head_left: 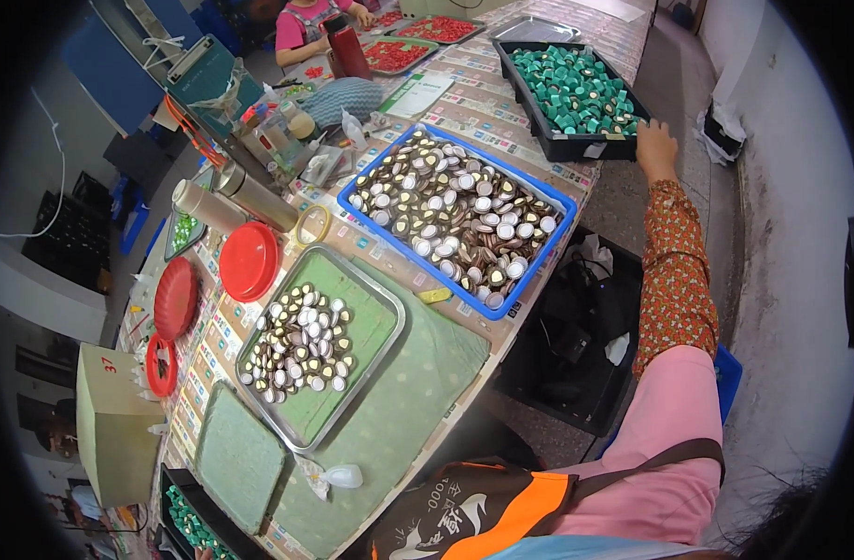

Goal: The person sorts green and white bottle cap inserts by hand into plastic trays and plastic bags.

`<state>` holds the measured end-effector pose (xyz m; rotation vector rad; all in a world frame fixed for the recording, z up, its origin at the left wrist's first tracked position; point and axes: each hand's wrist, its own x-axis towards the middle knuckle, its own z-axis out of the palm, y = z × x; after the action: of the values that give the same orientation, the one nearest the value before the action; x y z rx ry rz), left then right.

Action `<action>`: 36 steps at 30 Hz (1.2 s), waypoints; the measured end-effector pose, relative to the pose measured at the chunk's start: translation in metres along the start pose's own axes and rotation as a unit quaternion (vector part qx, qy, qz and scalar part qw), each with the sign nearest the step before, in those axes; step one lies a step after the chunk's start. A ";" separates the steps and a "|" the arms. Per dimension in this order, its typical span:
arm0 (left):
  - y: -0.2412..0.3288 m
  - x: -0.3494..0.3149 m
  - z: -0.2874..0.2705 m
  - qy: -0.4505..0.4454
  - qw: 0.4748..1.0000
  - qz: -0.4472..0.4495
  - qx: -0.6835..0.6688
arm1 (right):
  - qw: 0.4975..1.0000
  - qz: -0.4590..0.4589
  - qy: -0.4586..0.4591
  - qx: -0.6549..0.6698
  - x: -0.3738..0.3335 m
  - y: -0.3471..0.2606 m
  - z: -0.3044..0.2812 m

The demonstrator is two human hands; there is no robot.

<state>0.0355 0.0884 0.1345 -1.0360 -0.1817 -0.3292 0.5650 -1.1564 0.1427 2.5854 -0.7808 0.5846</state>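
My right hand (657,151) is at the near right corner of a black tray (590,149) at the far right of the table. Its fingers are closed over the rim, partly hidden. Small green pieces (576,89) are heaped in that tray. My right arm, in a patterned sleeve cover (677,271) and a pink sleeve, reaches far forward. My left hand does not show clearly. Left of the black tray, a blue-rimmed tray (427,268) holds many round brown, white and cream pieces (464,201). Similar pieces (301,341) lie in a green-lined metal tray (389,322) nearer me.
Red round lids (249,261), a flask (256,198) and bottles stand along the left. Another black tray of green pieces (194,523) is at the lower left. A black crate (557,364) sits beside the table, near the wall (791,280). Across the table sits a person (301,33).
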 end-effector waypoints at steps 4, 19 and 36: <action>-0.028 0.031 -0.040 0.012 0.999 0.011 0.043 | 0.984 -0.129 0.085 0.089 0.003 -0.067 -0.030; -0.177 0.209 -0.195 -0.238 0.407 -0.199 -0.859 | 0.981 -0.061 0.007 0.182 0.003 -0.177 -0.013; -0.131 0.224 -0.200 -0.064 0.418 -0.149 -0.894 | 0.939 -0.297 0.109 0.134 -0.022 -0.002 0.006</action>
<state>0.1975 -0.1862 0.2087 -3.2671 -0.0832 -0.8074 0.5515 -1.1478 0.1267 2.7310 0.1744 0.7973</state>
